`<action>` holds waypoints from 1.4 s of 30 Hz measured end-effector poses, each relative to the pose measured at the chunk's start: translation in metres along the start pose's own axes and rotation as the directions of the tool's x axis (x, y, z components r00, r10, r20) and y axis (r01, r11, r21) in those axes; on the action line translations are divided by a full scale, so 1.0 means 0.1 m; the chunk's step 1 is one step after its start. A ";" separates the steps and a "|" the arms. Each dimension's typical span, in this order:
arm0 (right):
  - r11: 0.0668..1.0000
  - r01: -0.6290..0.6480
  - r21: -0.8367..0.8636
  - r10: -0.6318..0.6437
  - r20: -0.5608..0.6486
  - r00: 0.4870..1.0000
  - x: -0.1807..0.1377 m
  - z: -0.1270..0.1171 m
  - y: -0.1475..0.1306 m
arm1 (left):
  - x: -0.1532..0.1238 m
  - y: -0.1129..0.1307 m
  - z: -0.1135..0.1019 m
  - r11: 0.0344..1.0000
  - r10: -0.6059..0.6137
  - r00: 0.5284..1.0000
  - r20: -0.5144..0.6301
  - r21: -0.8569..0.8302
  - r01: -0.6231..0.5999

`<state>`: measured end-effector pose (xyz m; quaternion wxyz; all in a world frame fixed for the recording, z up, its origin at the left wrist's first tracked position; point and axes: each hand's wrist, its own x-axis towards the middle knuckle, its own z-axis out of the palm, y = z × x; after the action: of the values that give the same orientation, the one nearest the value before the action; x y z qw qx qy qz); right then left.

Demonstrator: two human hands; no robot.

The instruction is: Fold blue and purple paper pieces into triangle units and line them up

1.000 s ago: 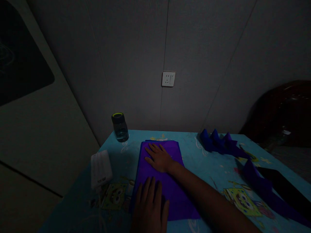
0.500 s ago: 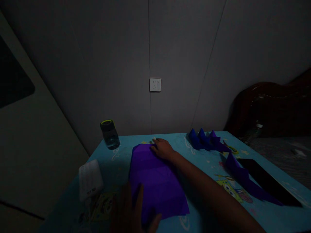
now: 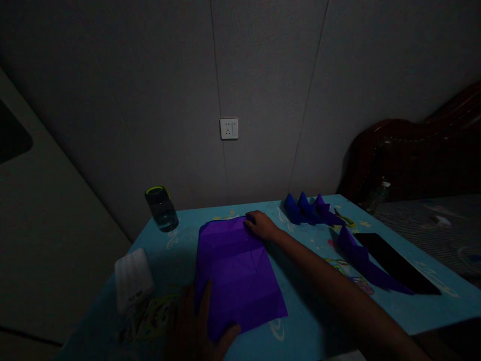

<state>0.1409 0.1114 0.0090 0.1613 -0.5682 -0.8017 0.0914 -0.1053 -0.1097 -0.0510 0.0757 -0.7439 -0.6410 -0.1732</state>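
A creased sheet of purple paper (image 3: pixel 235 271) lies on the table in front of me. My right hand (image 3: pixel 262 226) is at the paper's far right corner, its fingers bent and closed over the edge. Near the paper's close left corner, my left hand (image 3: pixel 199 326) has its thumb and fingers apart. Its fingertips touch or hover just over the paper; the dim light hides which. To the right lies a folded purple paper boat (image 3: pixel 361 253), with several blue and purple folded boats (image 3: pixel 310 210) in a row behind it.
The patterned blue tablecloth (image 3: pixel 300 250) covers the table. At the left are a water bottle (image 3: pixel 161 208) and a white charger block (image 3: pixel 133 278) with a cable. A flat black device (image 3: pixel 394 263) and scissors (image 3: pixel 347 220) lie at the right. The wall with a socket (image 3: pixel 229 129) rises behind.
The view has shifted a little to the right. My right hand's fingers have drawn in at the paper's far corner. My left hand stays near the close left corner.
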 end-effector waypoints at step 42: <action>0.971 -0.105 -0.213 0.035 -0.307 0.951 -0.96 -0.50 0.31 | 0.34 0.44 -0.08 0.833 0.156 0.976 -0.150 -0.512 -0.212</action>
<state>0.2149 0.0300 0.0302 0.2123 -0.6185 -0.7520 -0.0830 -0.0599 -0.0886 -0.0267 -0.0811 -0.7846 -0.4900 -0.3712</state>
